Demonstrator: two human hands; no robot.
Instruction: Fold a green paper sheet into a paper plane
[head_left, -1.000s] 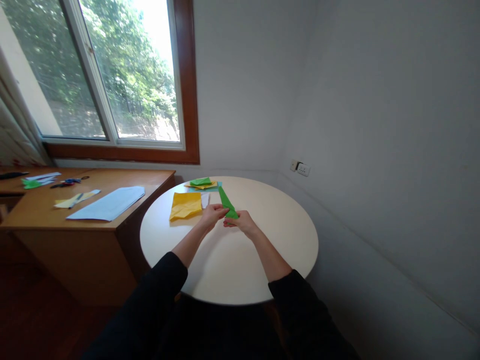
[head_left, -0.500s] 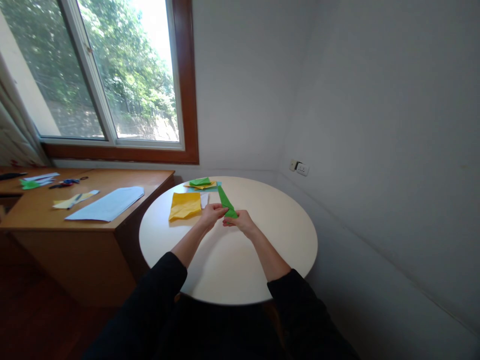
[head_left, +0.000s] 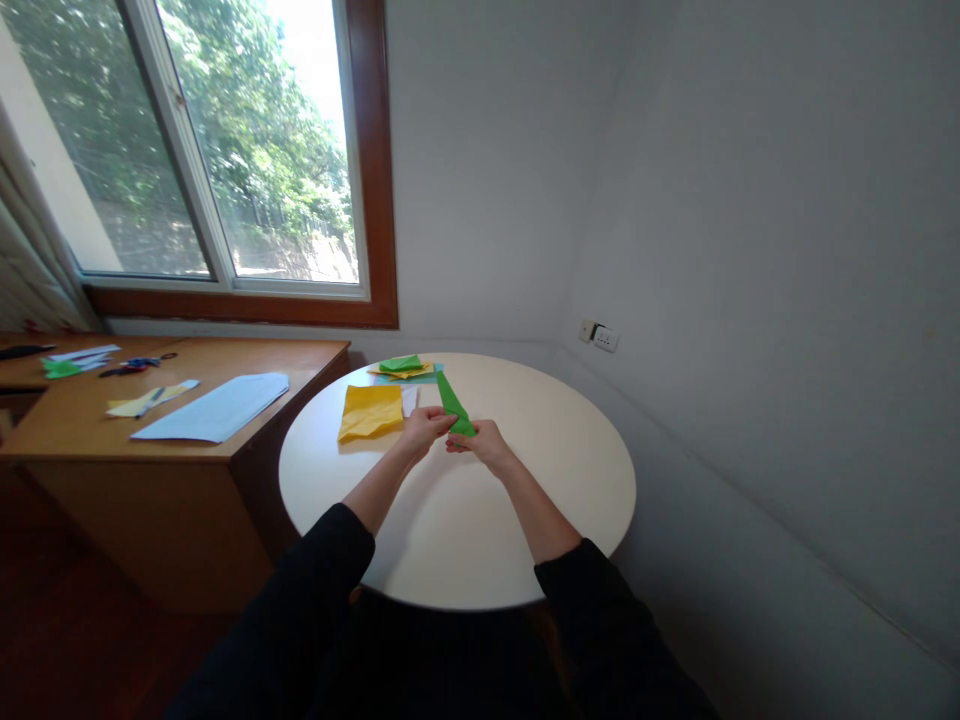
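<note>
Unmoved, both hands [head_left: 457, 438] apparently pinch green paper [head_left: 453, 400].

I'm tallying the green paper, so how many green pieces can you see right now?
3: a folded green strip held by both hands over the round table, one atop the paper stack behind it, one on the wooden desk. More may be hidden.

No readable text, label or number anywhere.

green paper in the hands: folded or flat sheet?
Folded. The green paper is a narrow tapering strip, its near end pinched between left hand and right hand over the round white table.
</note>
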